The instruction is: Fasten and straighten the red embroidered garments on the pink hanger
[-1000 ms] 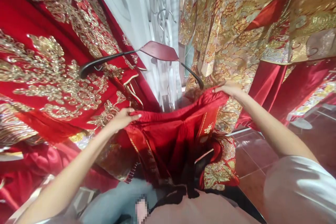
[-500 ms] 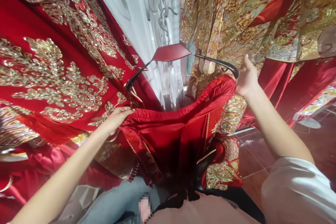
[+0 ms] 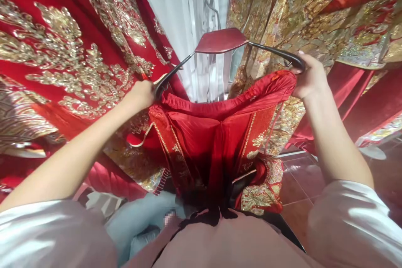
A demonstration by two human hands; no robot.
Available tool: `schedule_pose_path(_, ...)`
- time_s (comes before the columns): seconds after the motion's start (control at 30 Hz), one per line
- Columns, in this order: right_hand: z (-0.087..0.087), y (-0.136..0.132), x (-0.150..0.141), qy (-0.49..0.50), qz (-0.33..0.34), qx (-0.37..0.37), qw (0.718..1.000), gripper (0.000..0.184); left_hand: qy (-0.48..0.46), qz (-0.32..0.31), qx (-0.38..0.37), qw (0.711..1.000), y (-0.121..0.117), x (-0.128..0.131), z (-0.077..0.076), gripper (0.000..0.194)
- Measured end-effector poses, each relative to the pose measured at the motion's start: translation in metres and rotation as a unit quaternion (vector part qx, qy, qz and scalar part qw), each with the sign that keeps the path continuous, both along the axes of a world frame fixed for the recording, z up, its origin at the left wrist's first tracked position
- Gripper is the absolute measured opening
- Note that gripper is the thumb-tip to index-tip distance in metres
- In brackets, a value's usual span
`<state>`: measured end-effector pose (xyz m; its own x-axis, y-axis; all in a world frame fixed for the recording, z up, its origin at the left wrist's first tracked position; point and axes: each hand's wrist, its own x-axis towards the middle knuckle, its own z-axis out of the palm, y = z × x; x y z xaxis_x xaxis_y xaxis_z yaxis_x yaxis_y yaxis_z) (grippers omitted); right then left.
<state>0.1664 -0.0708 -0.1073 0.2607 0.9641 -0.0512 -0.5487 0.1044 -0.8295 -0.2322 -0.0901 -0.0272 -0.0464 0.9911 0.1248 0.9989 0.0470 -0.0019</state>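
Observation:
A red satin skirt with gold embroidery [image 3: 220, 134] hangs open-topped in front of me, its waistband stretched between both hands. My left hand [image 3: 143, 93] is closed on the left end of the waistband, right at the left tip of a hanger [image 3: 221, 41] with a dark red centre and black arms. At the hanger's right tip my right hand [image 3: 309, 77] is closed, gripping the waistband's right end together with that tip. The hanger's metal hook rises toward white bars behind.
A large red garment with gold sequin embroidery [image 3: 63, 63] hangs close on the left. Gold brocade robes [image 3: 314, 12] hang on the right, red panels below them. White window bars [image 3: 204, 4] stand behind. Red floor tiles [image 3: 298, 192] show at lower right.
Both hands have lifted the waistband up to the hanger. The left hand now reaches the hanger's left tip. The hanger has swung level, and the right hand has closed around its right tip.

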Motion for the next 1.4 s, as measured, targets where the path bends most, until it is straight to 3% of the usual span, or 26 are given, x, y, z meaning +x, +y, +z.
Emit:
schedule_pose_path(0.1, 0.001, 0.004, 0.001, -0.013, 0.002, 0.005, 1.000, 0.024, 0.111, 0.050, 0.029, 0.992, 0.000, 0.009, 0.036, 0.029)
schedule_pose_path(0.23, -0.003, 0.002, -0.004, -0.073, 0.008, 0.005, 0.997, 0.027, 0.130, 0.035, 0.180, 0.975, -0.009, 0.034, 0.091, 0.037)
schedule_pose_path(0.33, -0.013, 0.002, -0.013, -0.078, 0.024, 0.012, 0.997, 0.026, 0.096, -0.017, 0.309, 0.946, -0.026, 0.062, 0.107, 0.046)
schedule_pose_path(0.37, -0.017, 0.002, -0.016, -0.085, 0.032, 0.016, 0.996, 0.024, 0.093, -0.031, 0.323, 0.941, -0.034, 0.072, 0.103, 0.045)
schedule_pose_path(0.43, -0.026, 0.005, -0.021, -0.118, 0.050, 0.025, 0.991, 0.026, 0.107, -0.066, 0.277, 0.953, -0.050, 0.089, 0.081, 0.036)
schedule_pose_path(0.53, -0.038, 0.011, -0.023, -0.157, 0.064, 0.043, 0.985, 0.042, 0.156, -0.091, 0.096, 0.979, -0.069, 0.106, 0.026, 0.027)
schedule_pose_path(0.63, -0.046, 0.020, -0.020, -0.122, 0.075, 0.063, 0.988, 0.052, 0.216, -0.087, 0.009, 0.972, -0.070, 0.115, -0.022, 0.038)
schedule_pose_path(0.7, -0.049, 0.025, -0.019, -0.092, 0.092, 0.064, 0.989, 0.052, 0.224, -0.080, -0.005, 0.971, -0.061, 0.123, -0.034, 0.039)
schedule_pose_path(0.8, -0.052, 0.029, -0.021, -0.107, 0.086, 0.062, 0.989, 0.047, 0.198, -0.136, 0.078, 0.968, -0.035, 0.141, -0.024, 0.029)
schedule_pose_path(0.93, -0.052, 0.028, -0.021, -0.180, 0.054, 0.046, 0.981, 0.040, 0.176, -0.311, 0.227, 0.906, 0.015, 0.164, 0.003, 0.049)
schedule_pose_path(1.03, -0.045, 0.026, -0.011, -0.209, 0.053, 0.012, 0.976, 0.042, 0.168, -0.357, 0.226, 0.891, 0.048, 0.173, 0.011, 0.040)
schedule_pose_path(1.13, -0.033, 0.025, 0.006, -0.204, 0.077, -0.020, 0.976, 0.040, 0.135, -0.353, 0.230, 0.897, 0.060, 0.178, 0.011, 0.047)
schedule_pose_path(1.27, -0.004, 0.031, 0.029, -0.227, 0.084, -0.022, 0.970, 0.016, 0.113, -0.323, 0.236, 0.909, 0.055, 0.184, 0.009, 0.053)
schedule_pose_path(1.4, 0.057, 0.039, 0.038, -0.293, -0.057, 0.065, 0.952, 0.025, 0.113, -0.293, 0.233, 0.920, 0.056, 0.193, 0.007, 0.049)
